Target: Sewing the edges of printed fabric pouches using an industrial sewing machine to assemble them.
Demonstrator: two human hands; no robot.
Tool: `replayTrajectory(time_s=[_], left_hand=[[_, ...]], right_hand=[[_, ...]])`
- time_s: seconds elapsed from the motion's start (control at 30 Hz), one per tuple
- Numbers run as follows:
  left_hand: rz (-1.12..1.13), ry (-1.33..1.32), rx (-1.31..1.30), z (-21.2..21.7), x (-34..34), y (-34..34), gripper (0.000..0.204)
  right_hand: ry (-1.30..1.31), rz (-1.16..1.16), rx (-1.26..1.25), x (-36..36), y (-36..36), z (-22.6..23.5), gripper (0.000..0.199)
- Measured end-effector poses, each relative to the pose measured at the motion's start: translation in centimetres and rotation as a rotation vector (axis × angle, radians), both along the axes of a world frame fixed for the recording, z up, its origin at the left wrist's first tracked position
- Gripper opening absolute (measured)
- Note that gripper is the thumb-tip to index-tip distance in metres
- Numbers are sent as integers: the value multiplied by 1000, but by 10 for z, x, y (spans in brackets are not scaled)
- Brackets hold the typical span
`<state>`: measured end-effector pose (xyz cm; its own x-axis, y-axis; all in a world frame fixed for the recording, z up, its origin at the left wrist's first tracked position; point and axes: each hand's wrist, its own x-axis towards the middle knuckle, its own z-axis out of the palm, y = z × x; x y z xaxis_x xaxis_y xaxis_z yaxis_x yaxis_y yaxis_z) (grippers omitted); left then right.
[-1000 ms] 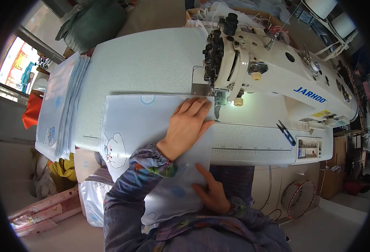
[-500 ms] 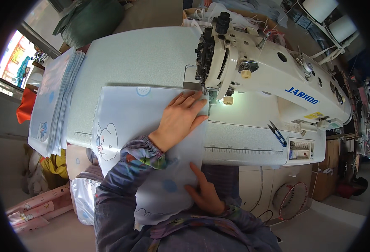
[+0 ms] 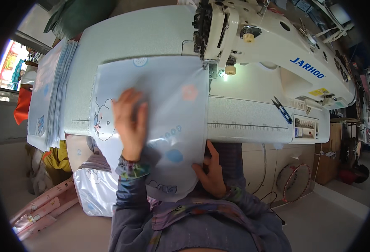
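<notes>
A glossy, pale printed fabric sheet (image 3: 159,101) with a cartoon animal outline and blue motifs lies on the sewing machine table and hangs over its front edge. The sheet's far right corner reaches the needle area of the white sewing machine (image 3: 260,46). My left hand (image 3: 130,122), slightly blurred, is over the sheet beside the animal drawing, fingers outstretched and holding nothing. Lower down, my right hand (image 3: 212,174) is at the sheet's right edge. Its thumb lies on top, the index finger points along the edge, and the other fingers are partly hidden.
Similar folded sheets (image 3: 50,92) hang in a stack over the table's left end. Thread snips (image 3: 282,110) and a small parts tray (image 3: 305,127) are at the table's right. More printed fabric (image 3: 94,189) is below left. A racket (image 3: 296,182) stands at lower right.
My left hand has left the needle area and moved left across the sheet. My right hand has shifted slightly right to the sheet's edge. The whole view has tilted, so the table appears higher.
</notes>
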<state>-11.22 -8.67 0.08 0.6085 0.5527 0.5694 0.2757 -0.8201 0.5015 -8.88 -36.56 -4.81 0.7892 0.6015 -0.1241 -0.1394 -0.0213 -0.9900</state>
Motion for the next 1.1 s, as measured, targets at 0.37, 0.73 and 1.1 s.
replayTrajectory(time_s=[0.37,0.73,1.1], left_hand=[[184,-331,-1099,-104,-232,92,65],[-10,-87,-1456,-93,-321,69,42],[35,-207,-1384,-49,-254,75,27]], right_hand=[[226,159,-28,3,-11,24,44],[72,406,-178,0,-33,38,74],[-19,295,-201,29,-8,36,71]])
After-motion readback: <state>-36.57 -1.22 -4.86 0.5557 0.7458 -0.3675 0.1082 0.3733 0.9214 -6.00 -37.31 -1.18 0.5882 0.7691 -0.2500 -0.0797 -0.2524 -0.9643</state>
